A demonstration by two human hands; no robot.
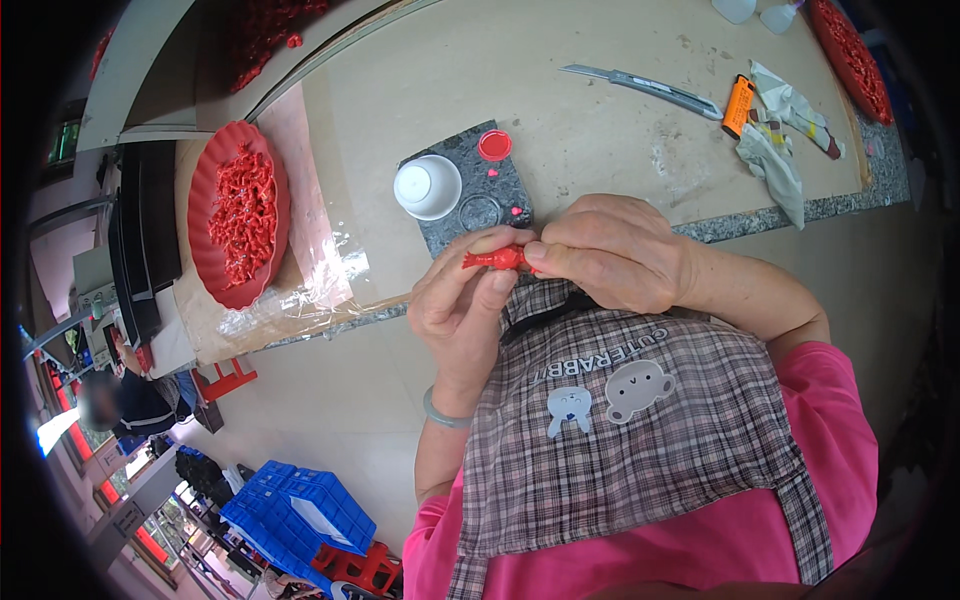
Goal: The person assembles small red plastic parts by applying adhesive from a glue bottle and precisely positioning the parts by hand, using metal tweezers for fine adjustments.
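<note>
Red piece [506,258] bridges left hand [452,297] and right hand [622,255].

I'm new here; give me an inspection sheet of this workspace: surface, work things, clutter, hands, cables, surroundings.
Surface: bench with brown covering, speckled edge.
Work things: small red piece in hand; red tray of red pieces; white cup and red dish on dark slab.
Clutter: knife, orange lighter, crumpled pale tubes.
Hands: left hand and right hand both grip the small red piece.
Cables: nothing seen on the bench.
Surroundings: blue crates, red stool, another person.
</note>
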